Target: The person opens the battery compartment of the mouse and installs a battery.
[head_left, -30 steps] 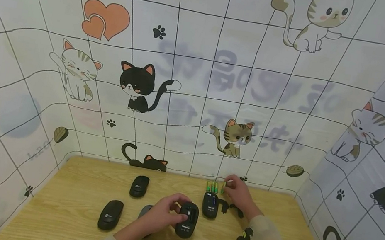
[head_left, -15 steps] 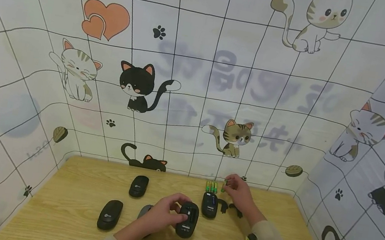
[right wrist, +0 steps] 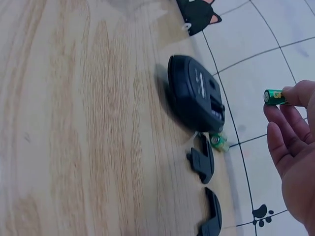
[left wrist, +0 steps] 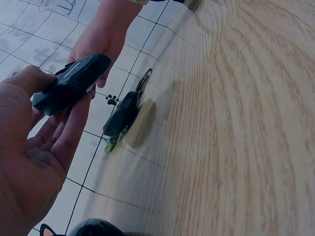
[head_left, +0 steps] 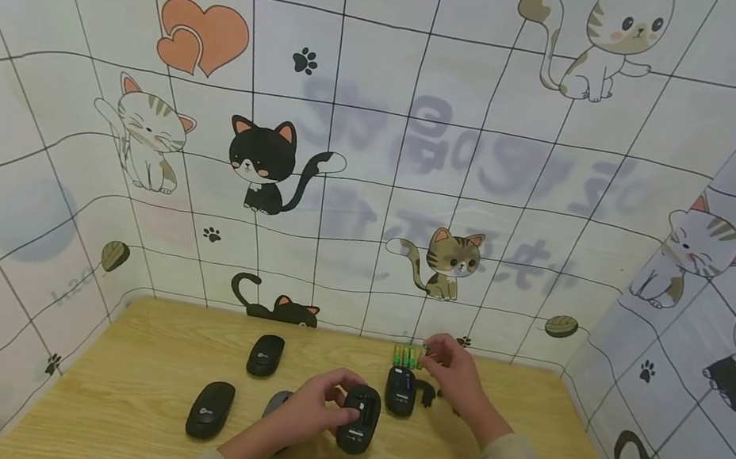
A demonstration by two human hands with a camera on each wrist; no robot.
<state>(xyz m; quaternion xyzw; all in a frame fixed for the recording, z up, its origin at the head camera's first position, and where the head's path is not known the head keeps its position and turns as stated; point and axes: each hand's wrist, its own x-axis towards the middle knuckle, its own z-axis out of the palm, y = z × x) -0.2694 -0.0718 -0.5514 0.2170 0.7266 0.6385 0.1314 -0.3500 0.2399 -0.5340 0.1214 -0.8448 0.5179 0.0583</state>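
My left hand [head_left: 321, 407] grips a black computer mouse [head_left: 358, 420], its underside up and its battery slot uncovered. The thumb lies along one side of it in the left wrist view. Between thumb and fingertips, my right hand [head_left: 454, 371] pinches a small green battery [right wrist: 274, 97], raised above the table. Just left of that hand, several green batteries [head_left: 404, 356] stand in a row at the back edge. In front of them, a second black mouse [head_left: 401, 392] lies bottom up. Two black battery covers [right wrist: 201, 160] lie beside it, partly hidden by the right hand in the head view.
Two black mice [head_left: 211, 410] lie right side up at the left of the wooden table [head_left: 127, 384]. A grey mouse [head_left: 277, 402] is partly covered by the left hand. A white sheet printed with cats [head_left: 355, 219] rises behind the table's back edge.
My right hand has shifted slightly left with the battery, closer to the row, and its forearm has swung a little. The left hand and its mouse have stayed in place.
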